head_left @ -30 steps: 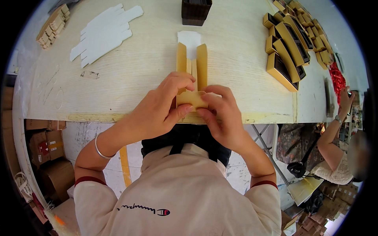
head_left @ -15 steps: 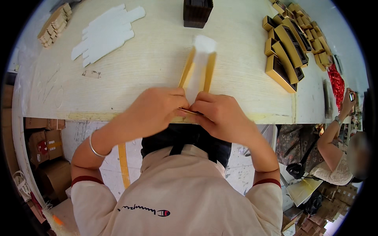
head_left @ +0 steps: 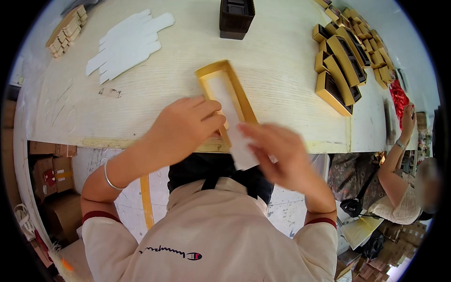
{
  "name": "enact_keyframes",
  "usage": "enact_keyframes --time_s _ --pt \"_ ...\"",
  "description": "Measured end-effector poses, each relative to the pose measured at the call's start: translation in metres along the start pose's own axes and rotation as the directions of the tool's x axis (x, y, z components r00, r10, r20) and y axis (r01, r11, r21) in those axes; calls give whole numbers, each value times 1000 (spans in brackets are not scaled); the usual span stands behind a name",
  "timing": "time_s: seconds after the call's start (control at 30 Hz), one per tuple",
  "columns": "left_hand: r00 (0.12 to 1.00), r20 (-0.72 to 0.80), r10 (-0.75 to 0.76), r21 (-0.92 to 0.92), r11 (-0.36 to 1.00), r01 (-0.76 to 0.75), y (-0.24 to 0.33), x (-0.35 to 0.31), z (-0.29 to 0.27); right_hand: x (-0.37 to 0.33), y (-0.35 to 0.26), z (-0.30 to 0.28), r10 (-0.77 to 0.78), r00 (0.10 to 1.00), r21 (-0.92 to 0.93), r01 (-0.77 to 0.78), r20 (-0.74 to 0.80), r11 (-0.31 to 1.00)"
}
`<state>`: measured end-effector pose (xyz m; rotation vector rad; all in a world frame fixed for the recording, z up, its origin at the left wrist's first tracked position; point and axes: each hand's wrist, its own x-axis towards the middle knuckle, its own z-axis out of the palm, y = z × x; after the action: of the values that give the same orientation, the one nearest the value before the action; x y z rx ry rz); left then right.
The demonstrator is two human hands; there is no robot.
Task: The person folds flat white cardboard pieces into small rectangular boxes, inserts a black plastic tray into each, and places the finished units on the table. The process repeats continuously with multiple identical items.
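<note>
A long, narrow gold cardboard box (head_left: 240, 94) with a white inside lies aslant at the table's front edge. Its far end stands folded up, while the near end is a flat white flap (head_left: 244, 155) reaching past the edge toward my lap. My left hand (head_left: 190, 122) is closed on the box's left wall, fingers over the rim. Beside the near right part of the box is my right hand (head_left: 279, 150), blurred, its thumb apart from the fingers and nothing visible between them.
Flat white card pieces (head_left: 127, 44) lie at the far left, near stacked pale strips (head_left: 67, 32). Dark brown trays (head_left: 236, 19) stand at the back. Gold boxes with dark inserts (head_left: 340, 70) are piled at right. Another person's arm (head_left: 394, 152) shows beyond the table's right end.
The box has turned: its folded end now points away and its open flap toward me. My right hand has let go and moved right; my left hand has shifted onto the side wall.
</note>
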<state>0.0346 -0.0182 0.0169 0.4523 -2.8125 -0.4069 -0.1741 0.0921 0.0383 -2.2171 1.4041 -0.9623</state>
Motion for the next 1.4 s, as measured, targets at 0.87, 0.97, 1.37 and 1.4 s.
enact_keyframes --time_s 0.87,0.97,1.37,1.4 --pt "982 -27 -188 -419 894 159 13 8 14 -18 12 10 -175 980 -300 194 92 934" --pt "977 71 -201 -457 864 211 10 12 10 -27 19 28 -249 967 -326 251 49 912" --pt "946 78 -316 -782 569 255 7 9 11 -6 19 42 61 965 189 -12 -254 982" --pt "944 25 -328 -758 610 232 9 9 11 -9 20 40 65 988 47 -59 -138 997"
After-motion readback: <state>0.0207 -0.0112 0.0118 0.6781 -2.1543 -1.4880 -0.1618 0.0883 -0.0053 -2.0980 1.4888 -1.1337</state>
